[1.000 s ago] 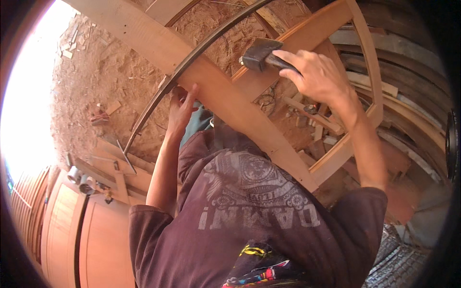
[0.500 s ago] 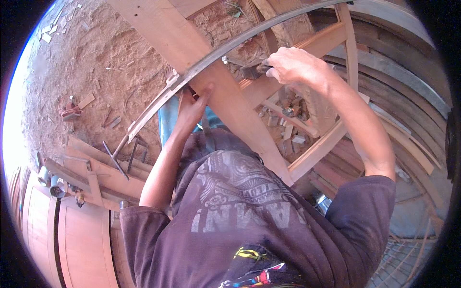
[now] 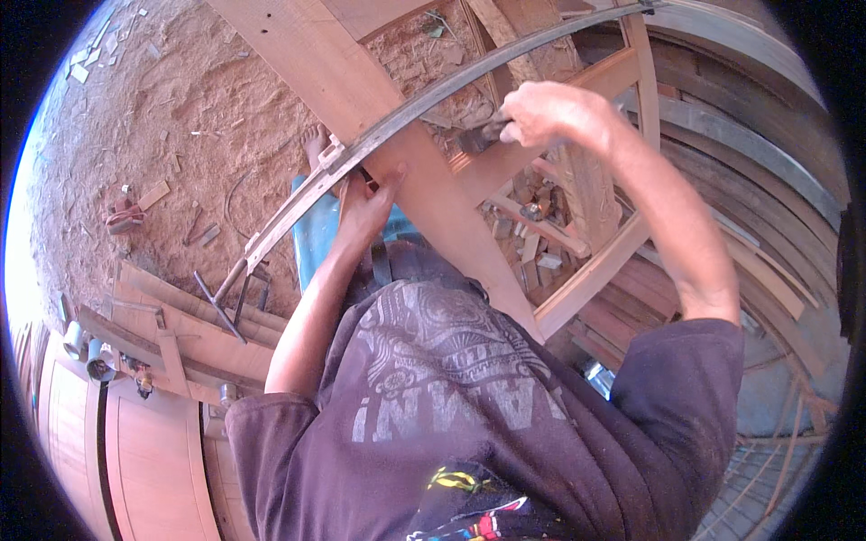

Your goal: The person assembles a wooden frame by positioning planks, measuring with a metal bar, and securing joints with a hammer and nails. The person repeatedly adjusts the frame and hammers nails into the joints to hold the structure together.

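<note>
A wide, smooth wooden board (image 3: 433,207) runs diagonally in front of me, part of a wooden frame with a side rail (image 3: 591,275). My left hand (image 3: 365,207) grips the board's left edge, thumb on top and the other fingers mostly hidden below. Close above it, a long bar clamp (image 3: 433,97) crosses the frame, its jaw (image 3: 332,153) beside the board. My right hand (image 3: 546,113) is raised over the frame's right part, fingers closed on a dark tool with a blocky head (image 3: 475,138). The tool's exact kind is unclear.
The clamp's T-shaped handle (image 3: 219,307) juts out at lower left. Wood scraps (image 3: 541,243) lie within the frame opening. Stacked planks (image 3: 749,171) fill the right side. Leaning panels (image 3: 153,442) stand at lower left. Shavings cover the dirt floor (image 3: 216,117), where a reddish tool (image 3: 124,216) lies.
The view has shifted slightly, and a foot now shows beside the clamp jaw. My right hand has tilted a little with the tool. My left hand keeps its hold on the board.
</note>
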`<act>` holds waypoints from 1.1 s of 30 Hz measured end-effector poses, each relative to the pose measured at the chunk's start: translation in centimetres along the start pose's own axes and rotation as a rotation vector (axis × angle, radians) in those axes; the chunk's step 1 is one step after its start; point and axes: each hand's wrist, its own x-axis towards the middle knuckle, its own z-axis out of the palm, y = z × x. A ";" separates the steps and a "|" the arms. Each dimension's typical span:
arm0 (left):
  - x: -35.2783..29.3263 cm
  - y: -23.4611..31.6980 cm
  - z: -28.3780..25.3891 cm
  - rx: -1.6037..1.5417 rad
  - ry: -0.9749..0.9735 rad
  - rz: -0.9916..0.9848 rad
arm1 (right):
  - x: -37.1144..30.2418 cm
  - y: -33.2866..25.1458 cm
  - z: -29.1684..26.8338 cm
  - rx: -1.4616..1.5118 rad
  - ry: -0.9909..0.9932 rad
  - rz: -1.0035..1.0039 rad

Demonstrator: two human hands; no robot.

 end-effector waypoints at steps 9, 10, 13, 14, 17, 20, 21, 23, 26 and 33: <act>0.4 -0.2 -0.6 0.099 0.023 -0.004 | 0.1 -0.5 1.6 0.019 0.074 0.038; 0.6 -0.3 -0.9 0.075 -0.033 -0.049 | -0.1 -0.1 1.6 0.016 0.101 0.027; 0.4 1.7 -1.4 0.141 -0.111 -0.201 | -1.8 0.8 5.7 0.228 0.421 0.004; 0.2 2.7 -1.5 0.190 -0.125 -0.245 | -2.9 0.6 7.4 0.337 0.576 0.006; 0.3 3.0 -3.2 0.325 -0.144 -0.312 | -6.2 -1.6 11.7 0.631 0.841 0.052; 0.4 4.4 -5.1 0.489 -0.315 -0.400 | -7.9 -4.7 19.7 0.826 1.137 0.246; 0.3 4.9 -5.8 0.547 -0.362 -0.417 | -8.6 -6.0 21.4 0.949 1.092 0.280; 0.5 6.2 -6.8 0.660 -0.485 -0.417 | -9.8 -8.9 24.9 1.137 1.015 0.373; 1.0 8.4 -6.6 0.847 -0.678 -0.404 | -9.8 -13.9 30.9 1.293 0.903 0.533; 2.5 10.6 -4.4 0.902 -0.785 -0.413 | -7.9 -19.8 37.2 1.376 0.883 0.631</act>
